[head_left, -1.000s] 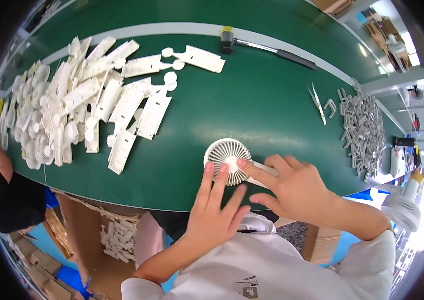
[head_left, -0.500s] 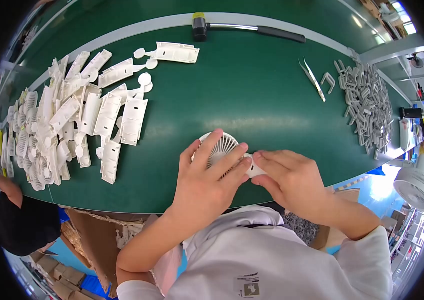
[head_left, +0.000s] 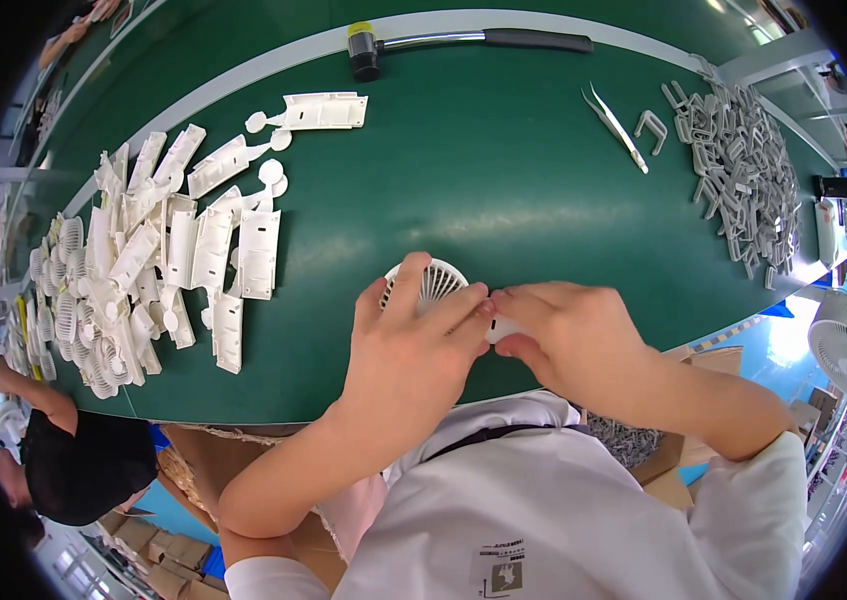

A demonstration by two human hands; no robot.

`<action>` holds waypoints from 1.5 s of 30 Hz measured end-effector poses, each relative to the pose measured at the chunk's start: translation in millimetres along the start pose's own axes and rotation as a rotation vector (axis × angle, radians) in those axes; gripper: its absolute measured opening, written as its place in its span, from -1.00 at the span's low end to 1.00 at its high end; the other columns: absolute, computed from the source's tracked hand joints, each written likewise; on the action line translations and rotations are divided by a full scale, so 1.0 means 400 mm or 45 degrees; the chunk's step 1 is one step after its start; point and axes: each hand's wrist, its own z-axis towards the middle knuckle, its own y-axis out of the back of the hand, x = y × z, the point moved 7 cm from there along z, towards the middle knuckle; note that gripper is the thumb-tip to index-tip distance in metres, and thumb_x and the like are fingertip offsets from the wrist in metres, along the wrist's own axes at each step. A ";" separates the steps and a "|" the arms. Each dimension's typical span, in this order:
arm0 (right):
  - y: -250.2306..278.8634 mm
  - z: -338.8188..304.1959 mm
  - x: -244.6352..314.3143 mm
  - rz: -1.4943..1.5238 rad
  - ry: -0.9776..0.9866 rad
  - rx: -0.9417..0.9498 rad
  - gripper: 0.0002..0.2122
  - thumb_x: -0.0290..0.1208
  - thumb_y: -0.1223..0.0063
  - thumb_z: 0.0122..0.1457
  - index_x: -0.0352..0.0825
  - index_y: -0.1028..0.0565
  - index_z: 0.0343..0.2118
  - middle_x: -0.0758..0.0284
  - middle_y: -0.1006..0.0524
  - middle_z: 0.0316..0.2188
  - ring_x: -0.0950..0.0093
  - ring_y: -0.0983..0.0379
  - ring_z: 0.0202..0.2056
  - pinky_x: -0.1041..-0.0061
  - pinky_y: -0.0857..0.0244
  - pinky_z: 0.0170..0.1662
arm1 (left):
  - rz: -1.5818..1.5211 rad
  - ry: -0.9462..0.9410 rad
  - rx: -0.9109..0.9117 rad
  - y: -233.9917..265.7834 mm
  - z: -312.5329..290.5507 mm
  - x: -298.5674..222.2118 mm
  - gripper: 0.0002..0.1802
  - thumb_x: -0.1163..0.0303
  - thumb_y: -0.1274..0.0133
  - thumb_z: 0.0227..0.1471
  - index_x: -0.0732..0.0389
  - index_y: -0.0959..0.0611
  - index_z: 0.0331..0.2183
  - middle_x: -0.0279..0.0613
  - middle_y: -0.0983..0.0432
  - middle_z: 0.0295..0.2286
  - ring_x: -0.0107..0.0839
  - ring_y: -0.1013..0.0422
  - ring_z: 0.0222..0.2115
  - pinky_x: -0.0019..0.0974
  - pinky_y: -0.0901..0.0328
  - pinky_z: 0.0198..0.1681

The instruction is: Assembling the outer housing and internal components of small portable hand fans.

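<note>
A small white handheld fan [head_left: 441,284] is held close to the table's near edge, its round slotted grille showing at the far side of my fingers. My left hand [head_left: 414,335] wraps over the grille, with its index finger and thumb reaching to where the handle begins. The short visible piece of handle [head_left: 506,327] is pinched between the thumb and fingers of my right hand [head_left: 574,335]. The fingertips of both hands meet at this joint and cover most of it. The rest of the handle is hidden beneath my right hand.
A heap of white plastic shells [head_left: 179,240] and fan grilles [head_left: 69,310] spreads over the left. Grey U-shaped clips [head_left: 739,175] are piled at right, near tweezers [head_left: 616,128]. A mallet [head_left: 484,39] lies at the far edge. Another person [head_left: 84,455] works at lower left.
My view has turned slightly, shifting the table's contents in the picture. Both hands keep hold of the fan, and my right fingers sit closer to my left ones over the joint.
</note>
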 end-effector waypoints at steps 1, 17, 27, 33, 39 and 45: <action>-0.007 0.017 -0.014 0.024 -0.096 0.135 -0.65 -0.42 -0.39 -0.07 -0.32 -0.58 -0.18 0.24 -0.62 -0.27 0.20 -0.58 -0.31 0.30 -0.49 -0.25 | 0.024 0.014 -0.003 0.000 0.002 0.000 -0.66 0.32 -0.38 -0.15 0.02 -0.76 -0.21 -0.52 -0.60 -0.09 -0.09 -0.37 0.09 -0.01 -0.32 -0.01; -0.025 0.035 -0.077 0.333 -0.046 0.453 -0.53 -0.28 -0.45 -0.06 -0.34 -0.47 -0.13 0.21 -0.54 -0.21 0.16 -0.51 -0.16 0.23 -0.40 -0.11 | -0.032 0.067 0.059 -0.032 -0.007 0.004 -0.66 0.23 -0.35 -0.11 -0.03 -0.77 -0.19 -0.58 -0.60 -0.07 -0.21 -0.32 0.17 0.09 -0.25 0.13; 0.004 -0.027 -0.035 0.026 0.032 0.311 -0.47 -0.36 -0.42 -0.04 -0.32 -0.51 0.04 0.19 -0.55 -0.22 0.17 -0.51 -0.16 0.30 -0.41 -0.08 | -0.177 -0.120 0.039 -0.002 0.010 0.051 -0.39 0.23 -0.42 -0.17 -0.07 -0.67 0.01 -0.32 -0.40 0.19 -0.05 -0.23 0.24 0.08 -0.20 0.21; -0.054 -0.123 -0.059 0.994 -0.793 0.442 -0.52 -0.55 -0.33 0.11 -0.39 -0.42 0.10 0.29 -0.56 -0.09 0.43 -0.53 -0.06 0.41 -0.45 0.01 | -0.787 0.367 -0.509 -0.007 -0.153 -0.027 -0.14 0.13 -0.51 -0.20 0.37 -0.54 0.06 0.05 -0.48 -0.12 -0.22 -0.47 -0.20 -0.32 -0.46 -0.30; -0.132 -0.202 0.002 1.521 -0.845 0.217 -0.48 -0.55 -0.31 0.16 -0.43 -0.30 0.14 0.20 -0.53 -0.01 0.45 -0.56 -0.05 0.41 -0.50 0.00 | -1.095 0.545 -0.294 -0.158 -0.252 -0.131 -0.19 0.40 -0.42 -0.11 0.44 -0.46 0.15 0.04 -0.55 -0.15 -0.28 -0.56 -0.32 -0.34 -0.49 -0.32; -0.146 -0.211 0.007 1.148 -0.782 0.345 -0.41 -0.56 -0.36 0.10 -0.49 -0.30 0.16 0.17 -0.56 -0.06 0.42 -0.58 -0.07 0.40 -0.49 0.01 | -1.118 0.510 -0.243 -0.161 -0.273 -0.139 -0.32 0.42 -0.28 0.03 0.53 -0.44 0.13 0.10 -0.53 -0.16 -0.19 -0.57 -0.32 -0.31 -0.53 -0.32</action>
